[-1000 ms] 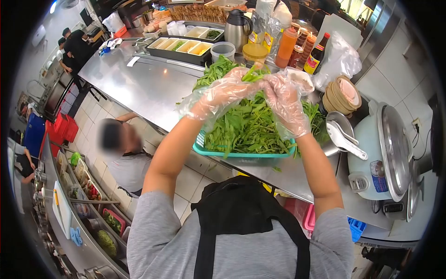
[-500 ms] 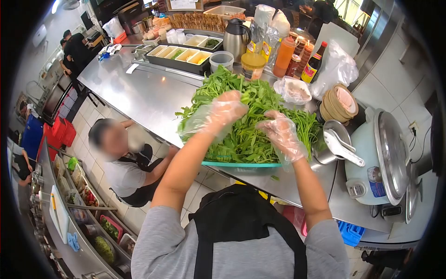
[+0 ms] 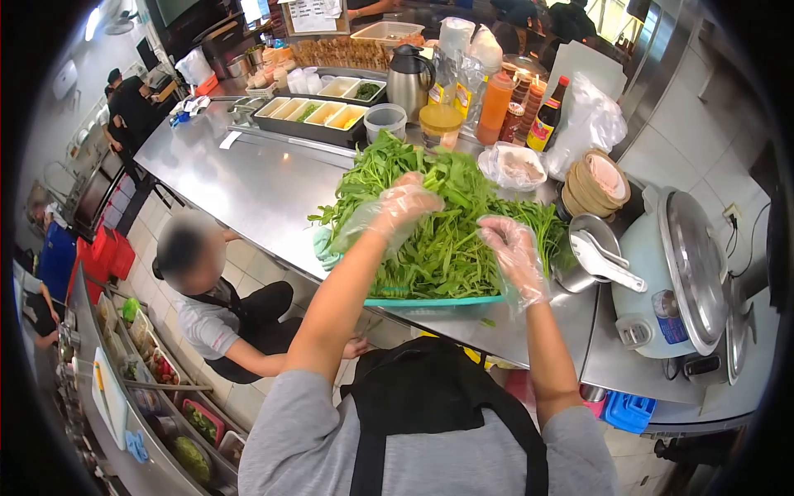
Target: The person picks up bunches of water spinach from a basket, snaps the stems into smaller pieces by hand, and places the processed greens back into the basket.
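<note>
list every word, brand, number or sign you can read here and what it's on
None reads clearly.
Bottle, label: too blurred to read.
Packets, yellow labels: too blurred.
Cooker, blue label: too small.
Paper at the back: print too small.

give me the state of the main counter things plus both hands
Leafy greens, heaped
Turquoise basket, piled full
Left hand, gloved, at the greens
Right hand, gloved, half curled
Rice cooker, lid shut
Thermos, upright
Orange bottle, upright
Red-capped bottle, upright, capped
Brown bowls, stacked
</note>
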{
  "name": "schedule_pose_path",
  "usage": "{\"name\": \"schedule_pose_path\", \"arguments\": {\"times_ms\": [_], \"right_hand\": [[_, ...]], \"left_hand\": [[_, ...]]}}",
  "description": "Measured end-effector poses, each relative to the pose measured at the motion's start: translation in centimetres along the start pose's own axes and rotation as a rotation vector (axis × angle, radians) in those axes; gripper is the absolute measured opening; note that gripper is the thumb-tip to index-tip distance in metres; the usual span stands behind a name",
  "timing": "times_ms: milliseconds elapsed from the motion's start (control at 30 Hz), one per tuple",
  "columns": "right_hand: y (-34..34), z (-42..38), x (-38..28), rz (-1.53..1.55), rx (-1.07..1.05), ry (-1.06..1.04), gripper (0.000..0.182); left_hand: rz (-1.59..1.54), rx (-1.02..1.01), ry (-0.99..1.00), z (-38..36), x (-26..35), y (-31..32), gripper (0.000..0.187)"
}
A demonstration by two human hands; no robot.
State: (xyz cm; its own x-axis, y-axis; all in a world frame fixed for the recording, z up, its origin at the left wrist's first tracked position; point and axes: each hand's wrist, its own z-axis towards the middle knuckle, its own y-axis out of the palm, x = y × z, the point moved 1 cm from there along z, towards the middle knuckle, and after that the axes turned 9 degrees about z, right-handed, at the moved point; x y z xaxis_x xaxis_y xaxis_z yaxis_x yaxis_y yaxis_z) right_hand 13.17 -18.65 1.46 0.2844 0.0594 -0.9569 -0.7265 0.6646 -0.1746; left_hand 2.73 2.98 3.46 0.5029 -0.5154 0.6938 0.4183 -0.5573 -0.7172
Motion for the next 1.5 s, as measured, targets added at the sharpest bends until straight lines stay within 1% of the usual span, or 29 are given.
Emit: {"name": "schedule_pose_path", "arguments": {"times_ms": [67, 100, 200, 233, 267, 333, 400, 500, 533, 567, 600, 667, 700, 733, 800, 833, 900, 933, 1000, 1033, 1067, 1133, 1167, 1200, 1267, 1400, 1433, 1467, 1500], "right_hand": [[0.9, 0.2, -0.3, 0.044, -0.002, 0.036, 0.019], [1.5, 0.3, -0.4, 0.057, -0.023, 0.007, 0.021], [4.1, 0.5, -2.4, 0.039, -0.053, -0.013, 0.027], [5.1, 0.7, -2.8, -0.065, -0.009, 0.021, 0.028], [6.1, 0.9, -3.0, -0.169, 0.037, 0.057, 0.03], [7.3, 1.9, -2.1, -0.164, 0.093, 0.013, 0.03], [7.5, 3.1, 0.2, 0.029, -0.067, 0.028, 0.029], [6.8, 2.9, -0.7, 0.03, -0.023, 0.046, 0.025], [6.3, 2.8, -0.7, 0.014, -0.003, 0.08, 0.024], [6.3, 2.9, -0.1, 0.007, 0.02, 0.011, 0.021], [6.0, 2.6, 0.2, 0.005, 0.019, 0.02, 0.021], [5.8, 1.9, -2.1, 0.079, -0.025, 0.197, 0.027], [6.2, 1.9, -0.3, 0.225, -0.065, 0.196, 0.034], [6.2, 1.8, 0.0, 0.223, -0.066, 0.196, 0.034], [6.5, 1.4, 0.3, 0.167, -0.138, 0.074, 0.035], [6.0, 1.8, 1.7, -0.015, -0.127, 0.056, 0.038], [5.3, 2.0, 1.7, -0.01, -0.078, 0.021, 0.036], [5.0, 2.1, 1.7, -0.005, -0.027, -0.012, 0.034], [4.4, 2.7, 1.8, 0.068, -0.019, 0.002, 0.033], [4.1, 2.8, 0.7, 0.027, -0.029, -0.021, 0.034], [3.9, 2.9, -0.3, -0.014, -0.04, -0.045, 0.035], [3.7, 3.3, -1.0, 0.014, -0.078, -0.033, 0.04], [3.4, 3.5, -1.0, 0.042, -0.1, -0.022, 0.041], [3.0, 3.8, -1.1, 0.07, -0.122, -0.011, 0.042], [2.2, 4.4, -1.9, 0.035, -0.139, -0.043, 0.043], [1.4, 5.2, -2.5, -0.102, -0.209, -0.116, 0.044], [1.5, 5.1, -3.1, -0.051, -0.234, -0.032, 0.044], [1.5, 5.0, -3.3, -0.003, -0.262, 0.056, 0.045], [1.5, 5.0, -3.2, -0.004, -0.267, 0.059, 0.045]], "left_hand": [[-0.257, 0.052, 0.02, 0.1, -1.5, 0.0, 0.072], [-0.22, 0.046, 0.004, 0.8, -2.2, 0.0, 0.081], [-0.31, 0.163, -0.063, -0.7, -1.4, -1.3, 0.09], [-0.29, 0.18, -0.097, -2.5, 0.3, -2.5, 0.091], [-0.289, 0.182, -0.099, -3.0, 0.6, -2.7, 0.091], [-0.721, 0.028, 0.019, -3.6, 0.9, -2.7, 0.091], [-0.631, 0.096, -0.044, -3.6, 1.1, -2.7, 0.086], [-0.534, 0.156, -0.134, -3.4, 0.5, -3.0, 0.074], [-0.64, 0.122, -0.072, -3.0, -0.2, -2.9, 0.073], [-0.745, 0.085, -0.009, -2.8, -0.7, -2.6, 0.072], [-0.749, 0.08, -0.016, -2.7, -1.2, -2.1, 0.072], [-0.755, 0.098, -0.054, -3.6, -0.5, -2.3, 0.057], [-0.787, 0.137, -0.037, -3.0, -0.8, -1.6, 0.058], [-0.79, 0.137, -0.037, -2.7, -1.0, -1.3, 0.058], [-0.76, 0.169, -0.082, -2.2, -1.7, -0.7, 0.064], [-0.761, 0.169, -0.085, -2.8, -1.0, -1.0, 0.064], [-0.39, 0.276, -0.179, -4.5, 1.1, -2.3, 0.081], [-0.39, 0.278, -0.184, -4.5, 0.5, -1.7, 0.081], [-0.25, 0.198, -0.072, -4.5, -1.2, -0.1, 0.089], [-0.302, -0.108, -0.07, -6.3, 1.2, -2.2, 0.091], [-0.304, -0.104, -0.078, -5.6, 0.0, -1.0, 0.091], [-0.037, 0.025, -0.119, -4.3, -2.0, 1.6, 0.083], [0.037, 0.026, -0.07, -4.5, -2.3, 2.0, 0.073], [0.033, 0.029, -0.078, -4.8, -2.6, 2.5, 0.073], [0.075, 0.257, -0.016, -5.9, -2.1, 2.3, 0.066], [0.198, 0.288, -0.089, -7.0, 0.5, 1.2, 0.058], [0.198, 0.289, -0.09, -6.7, 0.7, 1.4, 0.058], [0.064, 0.311, -0.052, -6.4, 1.0, 1.8, 0.054], [-0.07, 0.331, -0.016, -6.4, 1.1, 2.1, 0.051]]}}
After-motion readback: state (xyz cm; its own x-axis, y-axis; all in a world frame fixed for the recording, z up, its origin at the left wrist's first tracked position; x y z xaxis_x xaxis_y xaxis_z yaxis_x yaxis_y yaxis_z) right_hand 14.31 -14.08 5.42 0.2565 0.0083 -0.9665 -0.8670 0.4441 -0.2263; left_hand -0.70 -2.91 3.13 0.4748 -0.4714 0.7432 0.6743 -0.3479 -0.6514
